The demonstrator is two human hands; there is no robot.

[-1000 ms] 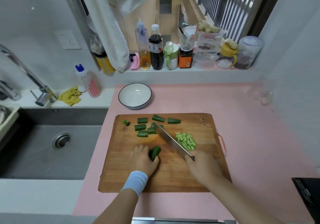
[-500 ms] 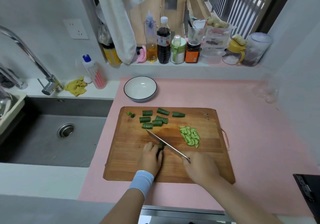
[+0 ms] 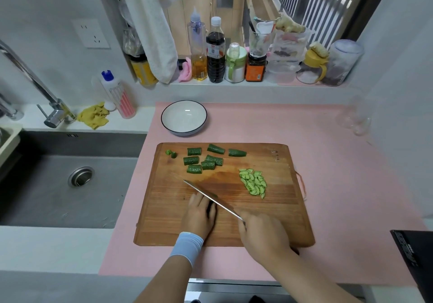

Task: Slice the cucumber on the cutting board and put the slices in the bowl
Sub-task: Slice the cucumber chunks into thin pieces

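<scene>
Now, left hand [image 3: 199, 218]: curled on cucumber piece [image 3: 209, 209], steadying it.
Right hand [image 3: 262, 234]: clamped on knife [image 3: 210, 197], slicing near cutting board [image 3: 164, 220] front edge.
Bowl [image 3: 184, 117]: awaits slices.

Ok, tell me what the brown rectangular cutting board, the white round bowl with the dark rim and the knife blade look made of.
Brown rectangular cutting board: wood by the look, matt, with grain lines along it. White round bowl with dark rim: probably glazed ceramic, glossy with a small glint; plastic is possible. Long knife blade: metal, grey and smooth with a sheen.
</scene>
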